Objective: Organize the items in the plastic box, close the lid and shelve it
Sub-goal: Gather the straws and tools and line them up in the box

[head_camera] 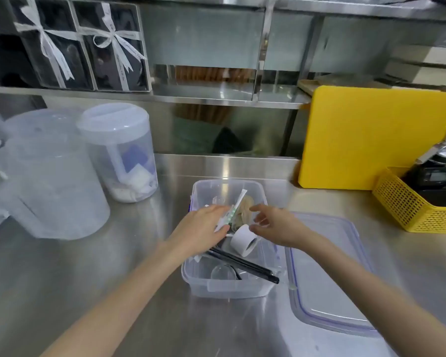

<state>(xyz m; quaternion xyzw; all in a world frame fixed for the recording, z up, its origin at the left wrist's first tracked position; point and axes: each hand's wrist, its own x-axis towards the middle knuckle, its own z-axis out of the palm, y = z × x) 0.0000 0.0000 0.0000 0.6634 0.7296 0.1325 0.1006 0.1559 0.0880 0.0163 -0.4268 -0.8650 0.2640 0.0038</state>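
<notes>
Reaching both hands, left hand (204,225) and right hand (276,228), into plastic box (232,286).

**Both hands inside the open plastic box**

A paper-wrapped packet (228,215) is pinched by the left hand (204,225) over the plastic box (227,284). The right hand (276,228) is held with fingers spread, just right of the packet. A white tape roll (243,239) lies below both hands, black straws (242,264) nearer still. The lid (327,279) is laid right of the right forearm.

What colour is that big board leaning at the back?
The board is bright yellow, plain in the head view.
</notes>
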